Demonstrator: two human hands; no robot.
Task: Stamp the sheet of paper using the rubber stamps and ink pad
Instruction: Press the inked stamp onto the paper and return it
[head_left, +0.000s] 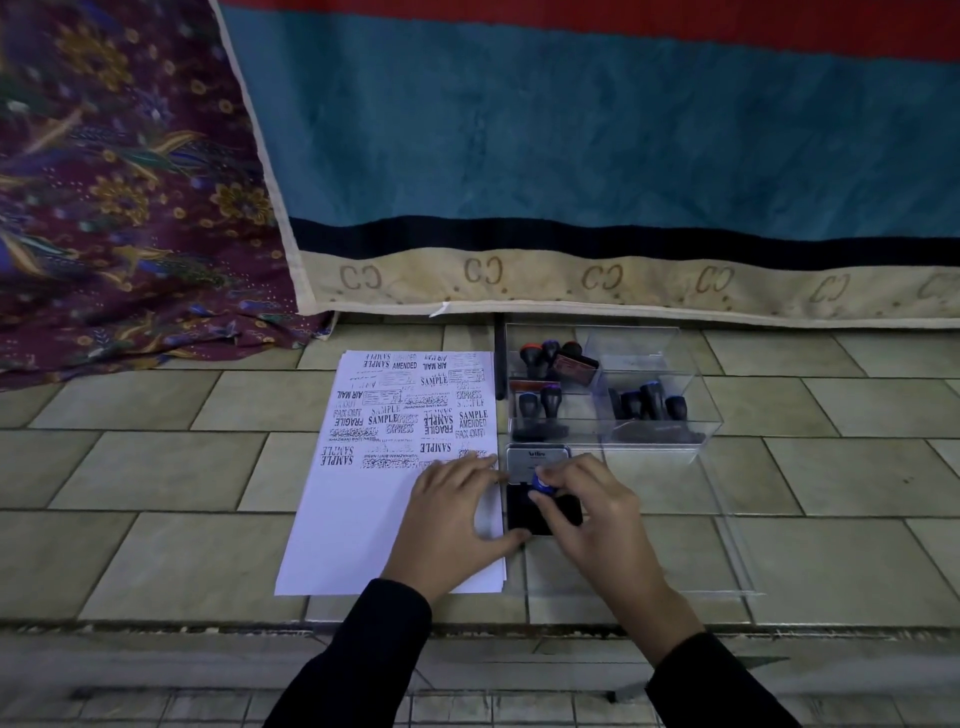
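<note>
A white sheet of paper (363, 519) lies on the tiled floor, its far half covered in black stamp prints. To its right sits an open ink pad (519, 512) with its grey lid (535, 457) tilted up behind. My right hand (592, 512) grips a blue-topped rubber stamp (543, 484) and holds it down on the black pad. My left hand (449, 512) rests flat across the paper's right edge, thumb touching the pad's near corner.
A clear plastic box (670, 415) with compartments holds several black stamps (647, 402) beyond the pad. Its clear lid (727, 545) lies flat to the right. Hanging blue cloth (571, 156) and patterned purple fabric (119, 208) close off the far side. A step edge (208, 631) runs near me.
</note>
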